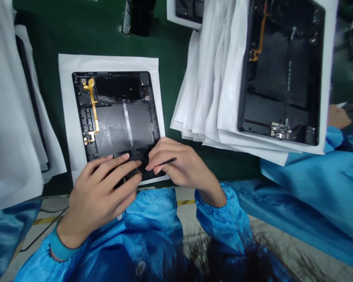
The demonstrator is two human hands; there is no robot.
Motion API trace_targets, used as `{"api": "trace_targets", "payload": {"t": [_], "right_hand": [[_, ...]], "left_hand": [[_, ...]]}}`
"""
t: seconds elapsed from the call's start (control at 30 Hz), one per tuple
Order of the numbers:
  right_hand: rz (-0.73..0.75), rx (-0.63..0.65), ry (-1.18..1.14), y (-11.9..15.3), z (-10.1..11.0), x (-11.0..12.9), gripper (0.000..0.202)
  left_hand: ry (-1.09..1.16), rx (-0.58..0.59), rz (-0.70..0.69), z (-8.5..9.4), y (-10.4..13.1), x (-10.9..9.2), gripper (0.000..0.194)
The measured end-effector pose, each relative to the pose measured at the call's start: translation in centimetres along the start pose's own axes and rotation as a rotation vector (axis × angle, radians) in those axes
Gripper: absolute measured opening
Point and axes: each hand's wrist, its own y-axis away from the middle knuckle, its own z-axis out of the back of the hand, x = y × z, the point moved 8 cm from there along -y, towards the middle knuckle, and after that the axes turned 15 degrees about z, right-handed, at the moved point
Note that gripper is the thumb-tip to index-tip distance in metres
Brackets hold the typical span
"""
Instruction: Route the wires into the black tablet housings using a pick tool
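Observation:
A black tablet housing lies open on a white foam sheet in front of me. A yellow flex cable runs down its left side, and a pale strip down its middle. My left hand rests over the near edge with fingers stretched out, close to a small circuit board that it partly hides. At the near right corner, my right hand pinches a thin dark stick-like tool. The tip of that tool is hidden by the fingers.
To the right stands a stack of white foam sheets with another tablet housing on top. More white sheets hang close on the left. A dark object is at the back of the green table. A person's blue sleeve is at right.

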Motion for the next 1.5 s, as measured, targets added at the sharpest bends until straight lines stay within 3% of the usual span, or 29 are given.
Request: {"api": "trace_targets", "payload": {"t": [0.43, 0.6, 1.2, 1.5], "right_hand": [[-0.099, -0.031, 0.047, 0.6, 0.8, -0.5, 0.017], [-0.091, -0.049, 0.043, 0.7, 0.9, -0.4, 0.016], [-0.013, -0.215, 0.120, 1.1, 1.2, 0.4, 0.014], [-0.073, -0.263, 0.132, 1.4, 1.6, 0.1, 0.015]], "left_hand": [[-0.011, 0.002, -0.024, -0.1, 0.0, -0.1, 0.020], [-0.063, -0.002, -0.043, -0.1, -0.1, -0.4, 0.029], [-0.019, -0.011, -0.026, 0.1, -0.3, -0.5, 0.028], [-0.073, 0.015, -0.006, -0.4, -0.3, -0.9, 0.036]]}}
